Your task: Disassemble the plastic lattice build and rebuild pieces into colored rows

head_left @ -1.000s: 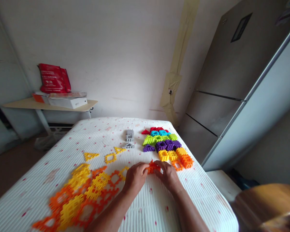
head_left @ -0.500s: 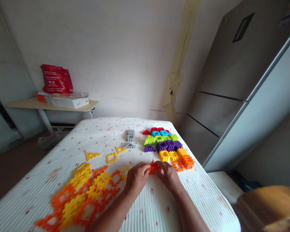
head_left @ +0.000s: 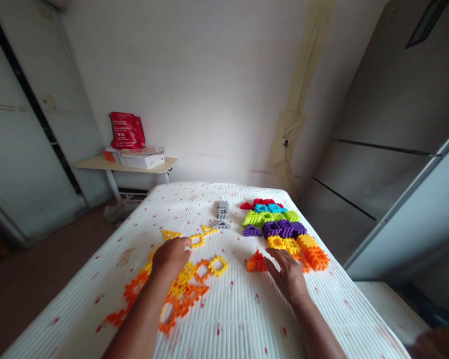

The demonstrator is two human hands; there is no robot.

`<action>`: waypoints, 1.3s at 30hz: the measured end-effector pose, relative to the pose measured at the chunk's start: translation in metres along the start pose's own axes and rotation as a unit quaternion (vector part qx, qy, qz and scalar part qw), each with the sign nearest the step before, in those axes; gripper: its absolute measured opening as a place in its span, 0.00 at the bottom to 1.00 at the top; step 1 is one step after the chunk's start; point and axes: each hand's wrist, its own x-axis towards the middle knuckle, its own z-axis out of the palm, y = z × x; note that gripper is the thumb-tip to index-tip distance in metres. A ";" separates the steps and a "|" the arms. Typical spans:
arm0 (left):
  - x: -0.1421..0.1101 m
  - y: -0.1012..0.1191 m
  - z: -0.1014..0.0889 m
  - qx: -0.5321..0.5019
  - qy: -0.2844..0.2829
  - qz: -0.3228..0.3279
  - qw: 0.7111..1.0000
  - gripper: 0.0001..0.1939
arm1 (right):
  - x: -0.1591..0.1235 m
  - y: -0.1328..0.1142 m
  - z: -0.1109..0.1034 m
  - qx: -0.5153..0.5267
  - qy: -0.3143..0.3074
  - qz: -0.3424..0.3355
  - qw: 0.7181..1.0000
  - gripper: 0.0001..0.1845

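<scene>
Loose orange and yellow pieces [head_left: 198, 289] spread toward the left edge of a bed [head_left: 247, 319]. The right hand [head_left: 289, 278], its grip parted and empty, hung just beside an orange triangular stack [head_left: 257, 263], tip toward the far edge, long axis unclear. The left hand [head_left: 170, 257] curled over yellow pieces, its hold hidden. Purple blocks [head_left: 284, 229] sat by the right edge.

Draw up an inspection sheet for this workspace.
Surface: white cover with red specks and a brownish mark.
Job's things: yellow pieces and orange pieces spread at left; grey blocks farther back; orange stack and colour-grouped blocks at right.
Clutter: desk bearing a white box and red bag.
Hands: left hand over the yellow pieces, grip unclear; right hand beside the orange stack, fingers spread.
Cables: nothing seen.
Surroundings: wall with a socket; fridge at right.
</scene>
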 end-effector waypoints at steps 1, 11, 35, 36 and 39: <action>0.002 -0.009 -0.003 0.009 -0.013 -0.023 1.000 0.11 | 0.000 -0.001 0.000 0.003 -0.002 -0.003 1.000 0.13; 0.002 -0.017 0.003 0.019 -0.072 -0.065 0.995 0.05 | -0.001 -0.002 0.000 0.011 -0.013 0.007 1.000 0.12; -0.014 0.082 0.038 -0.457 -0.127 0.103 0.874 0.40 | 0.007 -0.049 0.003 0.140 -0.020 -0.102 0.985 0.13; -0.014 0.086 0.040 -0.463 -0.131 0.109 0.870 0.40 | 0.007 -0.050 0.003 0.144 -0.025 -0.105 0.984 0.13; -0.015 0.092 0.046 -0.469 -0.129 0.118 0.866 0.38 | 0.008 -0.047 0.002 0.158 -0.020 -0.103 0.982 0.10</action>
